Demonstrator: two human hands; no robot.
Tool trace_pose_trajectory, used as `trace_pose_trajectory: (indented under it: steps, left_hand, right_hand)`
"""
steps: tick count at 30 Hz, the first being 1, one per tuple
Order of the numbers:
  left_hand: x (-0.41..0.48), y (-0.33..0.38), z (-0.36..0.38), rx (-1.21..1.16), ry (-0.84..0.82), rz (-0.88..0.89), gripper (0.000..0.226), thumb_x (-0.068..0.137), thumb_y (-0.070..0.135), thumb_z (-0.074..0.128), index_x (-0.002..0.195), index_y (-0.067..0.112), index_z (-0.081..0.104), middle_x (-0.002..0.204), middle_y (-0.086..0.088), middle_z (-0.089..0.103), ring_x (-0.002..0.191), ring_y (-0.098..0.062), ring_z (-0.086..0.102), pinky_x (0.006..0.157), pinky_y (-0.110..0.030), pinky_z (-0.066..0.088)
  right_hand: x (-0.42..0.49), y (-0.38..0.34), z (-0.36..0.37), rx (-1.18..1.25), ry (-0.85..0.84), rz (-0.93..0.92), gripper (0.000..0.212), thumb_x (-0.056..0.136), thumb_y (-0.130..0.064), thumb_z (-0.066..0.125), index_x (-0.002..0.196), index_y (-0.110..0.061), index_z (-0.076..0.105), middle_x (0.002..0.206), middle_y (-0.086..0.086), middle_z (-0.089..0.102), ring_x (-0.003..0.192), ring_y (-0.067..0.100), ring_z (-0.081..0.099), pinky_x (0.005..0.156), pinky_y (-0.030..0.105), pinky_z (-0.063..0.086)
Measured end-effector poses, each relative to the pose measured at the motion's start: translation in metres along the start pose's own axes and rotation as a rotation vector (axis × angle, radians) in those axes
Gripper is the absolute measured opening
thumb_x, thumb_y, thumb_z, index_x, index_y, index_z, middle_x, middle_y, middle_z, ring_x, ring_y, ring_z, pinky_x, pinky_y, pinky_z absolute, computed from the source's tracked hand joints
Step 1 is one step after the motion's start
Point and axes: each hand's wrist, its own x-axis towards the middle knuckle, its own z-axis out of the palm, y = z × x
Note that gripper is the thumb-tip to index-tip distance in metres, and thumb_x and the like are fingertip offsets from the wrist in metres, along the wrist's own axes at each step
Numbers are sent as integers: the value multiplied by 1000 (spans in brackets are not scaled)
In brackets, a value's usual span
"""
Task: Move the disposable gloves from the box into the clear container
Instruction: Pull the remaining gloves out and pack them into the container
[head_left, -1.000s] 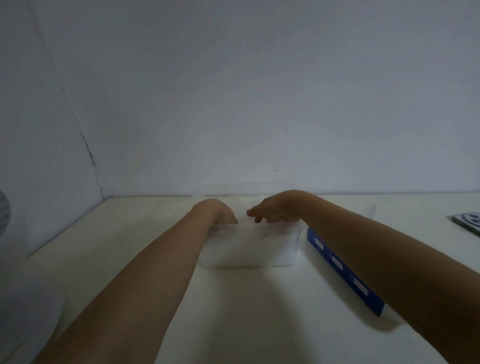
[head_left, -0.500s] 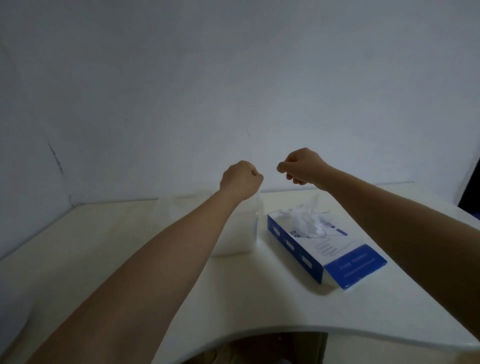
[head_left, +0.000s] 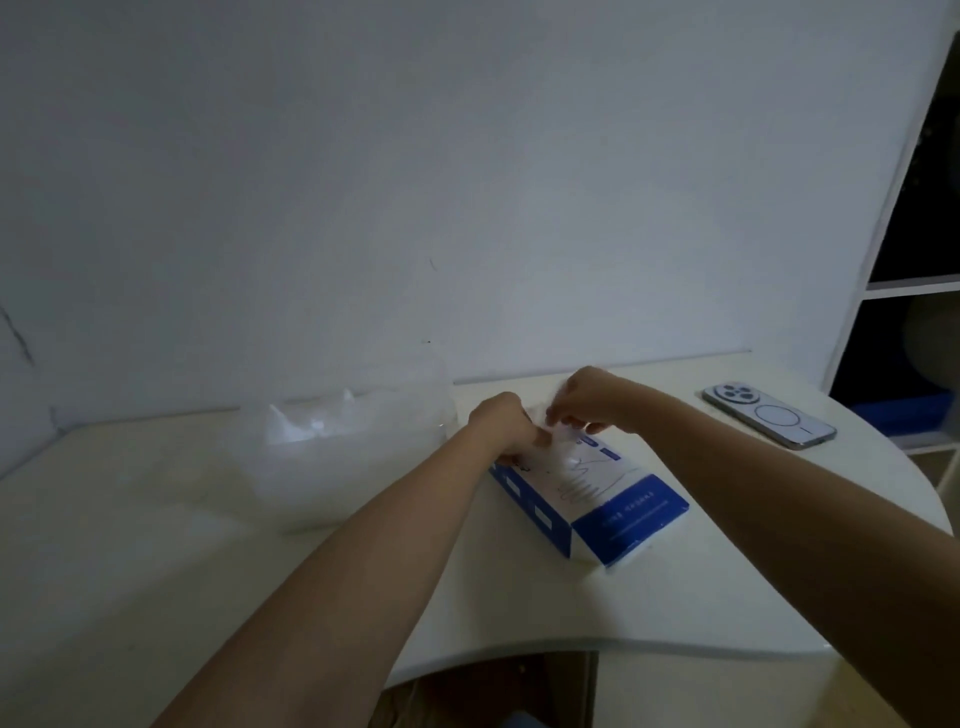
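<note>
A blue and white glove box (head_left: 613, 499) lies on the white table, right of centre. Thin clear disposable gloves (head_left: 563, 447) stick up out of its top opening. My left hand (head_left: 504, 423) and my right hand (head_left: 592, 400) are both over that opening, each pinching the clear film. To the left stands the clear container (head_left: 358, 467), with crumpled clear gloves (head_left: 306, 426) visible inside it. My left forearm crosses in front of the container's right side.
A phone (head_left: 769, 421) lies face down at the table's far right. The white table (head_left: 675, 597) has a curved front edge with a cut-out below me. A dark window frame (head_left: 914, 260) stands on the right, a white wall behind.
Both hands came out of the container, rose as fists, then dropped to the glove box and pinched the gloves at its opening. The view shifted right, bringing the phone in.
</note>
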Motion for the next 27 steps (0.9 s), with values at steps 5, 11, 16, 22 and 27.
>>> trace_pose_trajectory:
  steps: [5,11,16,22,27]
  left_hand:
    - [5,-4,4,20,-33,13,31,86,25,69,110,7,66,104,-13,68,91,-28,68,79,-37,59]
    - [9,0,8,168,-52,36,30,88,27,64,111,8,66,102,-11,68,93,-28,67,81,-34,57]
    - [7,2,9,281,-53,60,31,90,27,60,111,5,65,94,-9,66,81,-25,61,68,-29,51]
    - [-1,12,-16,-217,1,-14,32,99,17,40,116,-2,59,97,-15,61,67,-22,59,65,-34,55]
    - [-14,24,-55,-845,123,-46,56,99,48,27,109,3,59,103,-18,63,84,-29,62,82,-40,55]
  right_hand:
    - [8,-3,-12,430,256,-100,19,94,-13,47,91,-3,62,91,17,67,76,21,63,74,33,54]
    - [5,8,-9,54,-49,2,38,86,-42,68,96,-6,61,93,10,65,90,23,64,73,29,52]
    - [5,8,-29,599,317,-254,22,94,-17,57,89,2,66,84,13,65,79,22,59,65,28,47]
    - [-9,-8,-44,703,398,-356,26,95,-13,53,70,-8,55,57,-3,48,43,4,42,43,16,36]
    - [-13,-18,-36,682,326,-433,21,94,-21,59,89,-1,67,77,9,55,65,14,49,56,21,40]
